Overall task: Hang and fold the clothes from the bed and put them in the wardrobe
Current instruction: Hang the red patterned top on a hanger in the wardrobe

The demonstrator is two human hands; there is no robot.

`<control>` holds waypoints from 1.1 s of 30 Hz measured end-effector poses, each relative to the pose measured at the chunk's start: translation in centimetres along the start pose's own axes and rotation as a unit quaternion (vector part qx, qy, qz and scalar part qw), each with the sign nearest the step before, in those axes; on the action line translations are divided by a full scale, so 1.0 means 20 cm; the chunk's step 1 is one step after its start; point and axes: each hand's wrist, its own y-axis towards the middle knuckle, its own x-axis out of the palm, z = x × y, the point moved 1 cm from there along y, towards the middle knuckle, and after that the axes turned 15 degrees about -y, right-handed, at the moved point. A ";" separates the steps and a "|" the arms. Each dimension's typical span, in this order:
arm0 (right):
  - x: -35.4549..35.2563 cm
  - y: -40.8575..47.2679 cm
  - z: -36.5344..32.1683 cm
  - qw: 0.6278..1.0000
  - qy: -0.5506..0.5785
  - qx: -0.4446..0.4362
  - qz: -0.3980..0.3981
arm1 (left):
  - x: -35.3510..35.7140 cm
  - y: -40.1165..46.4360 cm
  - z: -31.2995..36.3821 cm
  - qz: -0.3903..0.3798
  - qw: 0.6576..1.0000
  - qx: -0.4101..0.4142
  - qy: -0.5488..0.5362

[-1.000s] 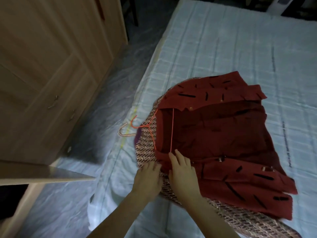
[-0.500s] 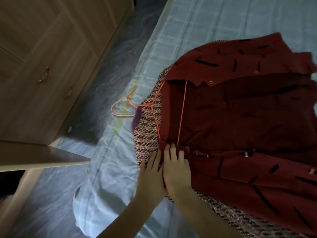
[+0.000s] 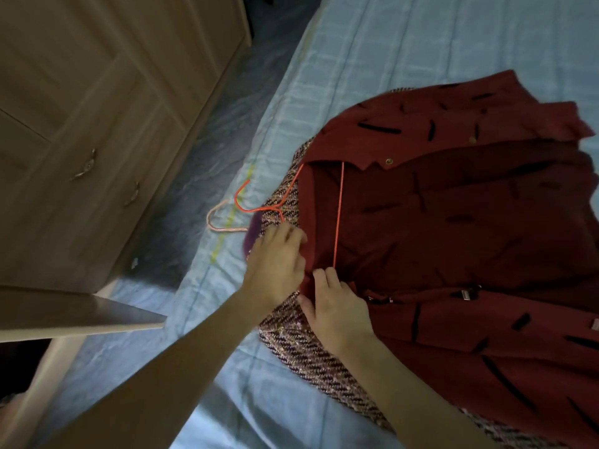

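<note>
Since the earlier frame, the left hand (image 3: 275, 260) has slid up from beside the right hand (image 3: 337, 306) toward the neck of the orange hanger (image 3: 337, 215).

Head view: the left grip rests on the red shirt (image 3: 453, 222), blurred, so I cannot tell its closure. The right grip pinches the shirt's edge just below the hanger's bar. Under both lies a tweed garment (image 3: 311, 351) on the bed (image 3: 389, 59).

Progress looks early: hanger partly inside, nothing hung, wardrobe (image 3: 97, 124) left of the grips. A pink hanger (image 3: 214, 222) is half hidden.
</note>
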 end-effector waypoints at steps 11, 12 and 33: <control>-0.17 -0.01 0.07 0.998 -0.042 -0.019 0.033 | -0.04 0.73 -0.07 -0.052 0.997 -0.052 -0.016; -0.19 0.00 0.07 0.998 -0.048 -0.010 0.032 | -0.04 0.74 -0.08 -0.072 0.996 -0.051 -0.010; -0.13 -0.20 0.12 0.986 -0.046 0.113 0.114 | -0.32 0.69 0.15 -0.230 0.968 0.062 0.077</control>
